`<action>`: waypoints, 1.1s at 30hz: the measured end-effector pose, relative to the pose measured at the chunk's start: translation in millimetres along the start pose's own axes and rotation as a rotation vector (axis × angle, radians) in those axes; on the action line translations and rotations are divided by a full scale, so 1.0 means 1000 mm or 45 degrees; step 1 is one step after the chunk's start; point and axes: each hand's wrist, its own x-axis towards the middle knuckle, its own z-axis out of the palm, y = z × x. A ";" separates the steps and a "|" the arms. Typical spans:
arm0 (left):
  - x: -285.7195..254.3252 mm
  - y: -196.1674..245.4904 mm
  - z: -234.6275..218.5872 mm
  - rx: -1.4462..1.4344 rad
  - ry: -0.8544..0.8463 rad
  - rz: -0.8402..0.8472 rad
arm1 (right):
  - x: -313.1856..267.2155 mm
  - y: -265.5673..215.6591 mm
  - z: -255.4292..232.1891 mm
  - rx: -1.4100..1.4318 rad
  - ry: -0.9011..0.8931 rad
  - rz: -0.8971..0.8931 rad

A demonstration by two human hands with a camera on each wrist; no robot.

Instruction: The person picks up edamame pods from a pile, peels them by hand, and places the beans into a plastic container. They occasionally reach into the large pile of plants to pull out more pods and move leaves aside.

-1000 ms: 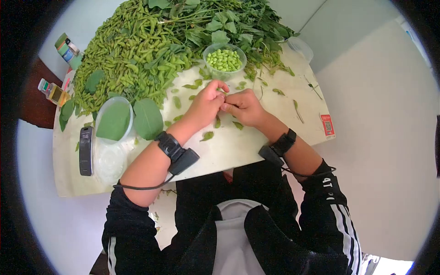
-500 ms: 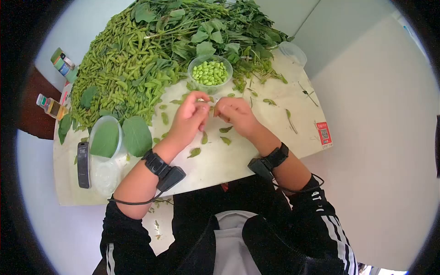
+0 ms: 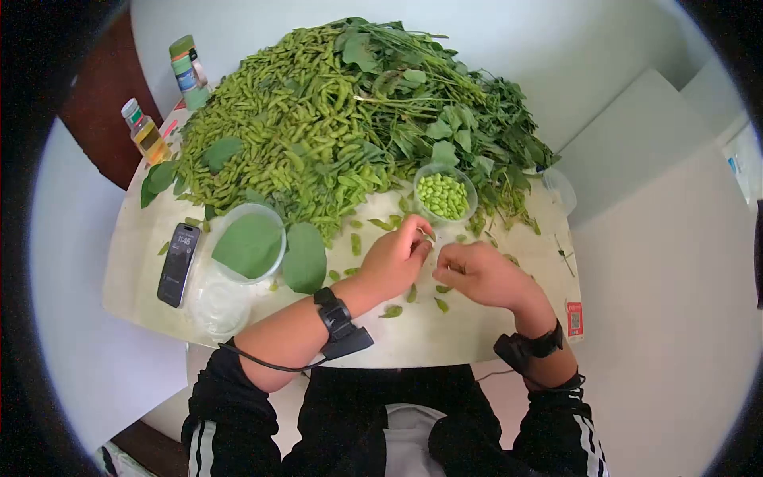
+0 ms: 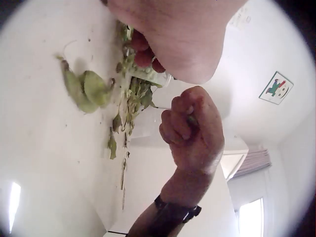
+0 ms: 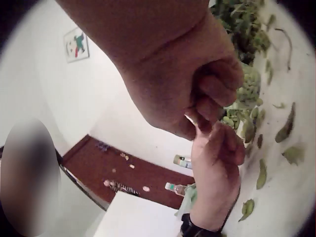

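Observation:
Both hands are over the front of the table, slightly apart, just below a clear bowl (image 3: 472, 211) of shelled green soybeans (image 3: 443, 196). My right hand (image 3: 486, 274) is curled, and in the left wrist view a bit of a green soybean pod (image 4: 191, 119) shows between its thumb and fingers. To its left, my left hand (image 3: 395, 258) has bent fingers with the thumb close to the index finger; I cannot tell whether something is between them. Loose soybean pods (image 3: 390, 312) lie under and around both hands.
A large heap of soybean pods (image 3: 278, 119) covers the back left, beside leafy stalks (image 3: 445, 87). At left are a tub (image 3: 281, 253) with a big leaf, a clear lid (image 3: 221, 308), a phone (image 3: 179, 265) and an oil bottle (image 3: 147, 137). Another clear container (image 3: 563, 192) stands at right.
One second ago the hands met at the fingertips; now they are a little apart. The head view has shifted, so the table appears lower and further right.

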 end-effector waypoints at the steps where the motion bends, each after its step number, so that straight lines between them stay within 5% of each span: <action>1: 0.000 0.000 -0.002 0.027 0.012 -0.016 | 0.004 -0.005 -0.004 -0.250 -0.108 -0.055; 3: 0.000 0.000 0.000 0.019 0.125 0.001 | 0.024 -0.019 -0.008 -0.512 -0.233 -0.142; 7: -0.002 -0.008 -0.002 0.082 0.238 0.034 | 0.107 -0.056 -0.020 -0.251 -0.132 -0.186; 10: 0.000 -0.007 -0.005 0.137 0.354 0.160 | 0.183 -0.079 -0.022 -0.507 -0.036 -0.397; 11: 0.001 -0.007 -0.008 0.092 0.295 0.168 | 0.207 -0.079 -0.021 -0.692 0.008 -0.544; 15: -0.001 -0.003 -0.015 0.159 0.180 0.175 | 0.284 -0.093 0.003 -0.751 -0.072 -0.523; 18: 0.000 -0.010 -0.009 0.155 0.097 0.149 | 0.299 -0.096 0.033 -1.157 -0.119 -0.560; 20: -0.003 -0.004 -0.013 0.241 0.100 0.229 | 0.303 -0.092 0.050 -1.255 -0.456 -0.460; 21: -0.002 -0.003 -0.015 0.287 0.092 0.193 | 0.291 -0.101 0.055 -1.376 -0.447 -0.428; 30: 0.000 0.001 -0.019 0.287 0.059 0.092 | 0.299 -0.062 0.039 -1.053 -0.417 -0.494; 33: -0.001 0.000 -0.019 0.254 0.046 0.122 | 0.296 -0.050 0.032 -0.952 -0.298 -0.684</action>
